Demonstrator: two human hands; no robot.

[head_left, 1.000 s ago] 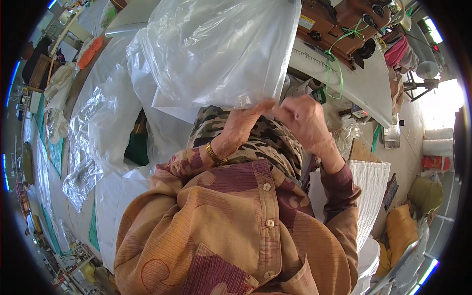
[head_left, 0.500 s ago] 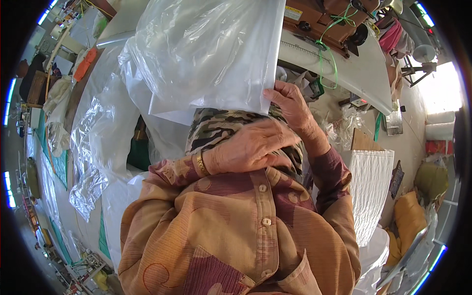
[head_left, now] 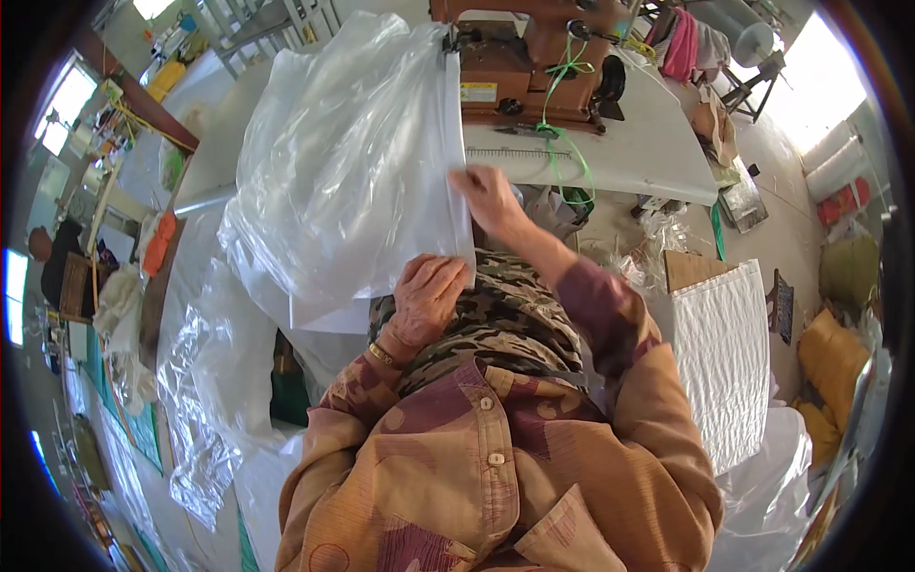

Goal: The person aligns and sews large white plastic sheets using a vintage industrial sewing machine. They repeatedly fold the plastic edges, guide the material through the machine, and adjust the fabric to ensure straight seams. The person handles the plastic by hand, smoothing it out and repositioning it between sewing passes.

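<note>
one brown and maroon shirt [head_left: 410, 458] is nearest, then camouflage trousers [head_left: 519, 329]. just past them, the left hand [head_left: 426, 296] lies with its fingers together over the lower right corner of a translucent plastic sheet [head_left: 334, 172]; i cannot tell whether its grip closes underneath. farther up that edge, the right hand [head_left: 489, 199] has a closed grip, thumb and fingers pinching the sheet. the plastic spreads crumpled over the left of the tabletop [head_left: 658, 143], its edge reaching a brown sewing machine [head_left: 534, 81]. beyond, to the right, is pink cloth [head_left: 681, 46].
</note>
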